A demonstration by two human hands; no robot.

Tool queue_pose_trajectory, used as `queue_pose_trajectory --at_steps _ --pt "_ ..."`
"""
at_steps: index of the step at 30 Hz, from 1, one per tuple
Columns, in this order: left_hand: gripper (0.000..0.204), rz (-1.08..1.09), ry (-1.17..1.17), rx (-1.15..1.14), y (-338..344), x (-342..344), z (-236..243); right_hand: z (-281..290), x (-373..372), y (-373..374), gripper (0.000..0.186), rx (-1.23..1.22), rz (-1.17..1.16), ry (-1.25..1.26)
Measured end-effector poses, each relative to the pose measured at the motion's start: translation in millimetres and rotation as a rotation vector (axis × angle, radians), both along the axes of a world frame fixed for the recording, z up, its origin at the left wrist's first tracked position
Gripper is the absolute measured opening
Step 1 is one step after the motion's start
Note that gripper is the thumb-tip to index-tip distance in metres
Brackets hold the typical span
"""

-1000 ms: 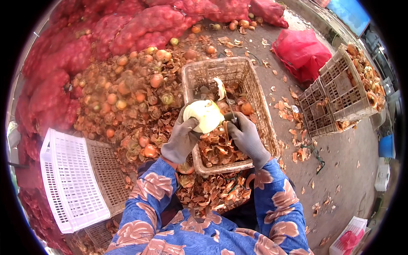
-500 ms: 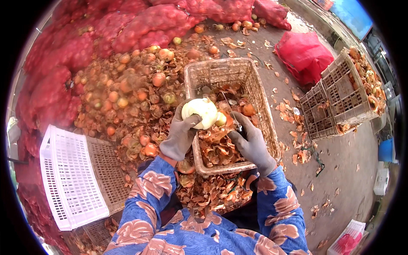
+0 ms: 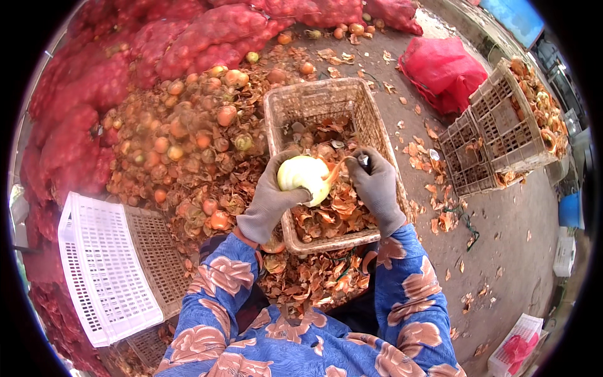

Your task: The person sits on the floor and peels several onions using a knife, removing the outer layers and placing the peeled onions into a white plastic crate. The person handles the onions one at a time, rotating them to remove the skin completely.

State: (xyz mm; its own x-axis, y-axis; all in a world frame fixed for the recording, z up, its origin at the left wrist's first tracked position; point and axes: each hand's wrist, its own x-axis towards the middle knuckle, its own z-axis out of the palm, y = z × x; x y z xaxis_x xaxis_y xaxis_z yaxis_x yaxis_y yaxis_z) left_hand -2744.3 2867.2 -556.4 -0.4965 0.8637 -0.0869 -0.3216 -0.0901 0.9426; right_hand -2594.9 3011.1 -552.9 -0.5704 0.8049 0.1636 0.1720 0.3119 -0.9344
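Observation:
In my gloved left hand (image 3: 269, 204) is a mostly peeled, pale onion (image 3: 301, 177), held over the crate with the thumb across its lower side. A strip of brown onion skin (image 3: 335, 173) stretches from the onion toward my gloved right hand (image 3: 380, 191). That hand is closed around a small knife (image 3: 363, 161); only its dark handle end shows, and the blade is hidden. Directly below both hands stands a dirty beige plastic crate (image 3: 384, 135). Loose onion skins (image 3: 336, 217) fill its near part.
A large heap of unpeeled onions (image 3: 182, 135) lies to the left, backed by red mesh sacks (image 3: 207, 38). A white basket (image 3: 103, 270) stands at the near left. On the right are tilted crates of skins (image 3: 502, 125) and a red mesh bag (image 3: 443, 72). Skins litter the floor.
My right hand has moved up and turned, its knuckles now upward, drawing a skin strip from the onion. The onion has turned in my left hand and shifted slightly right.

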Motion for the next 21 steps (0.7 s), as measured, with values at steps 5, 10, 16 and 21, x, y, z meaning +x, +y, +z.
queue_pose_trajectory --at_steps 5,10,16,21 --pt "0.074 0.056 -0.102 -0.039 -0.1 -3.1 6.1 2.4 13.6 6.3 0.02 0.174 -0.06 -0.107" --pt "0.074 0.032 -0.15 0.004 -8.0 -7.1 6.5 2.3 7.1 -7.8 0.032 0.045 0.102 -0.087" --pt "0.076 -0.108 -0.109 -0.036 -19.8 1.6 14.3 6.1 2.8 -20.1 0.026 -0.185 0.261 -0.017" --pt "0.077 -0.146 -0.109 -0.042 -33.3 13.7 18.0 -2.3 5.0 -21.1 0.016 -0.183 0.244 -0.059"
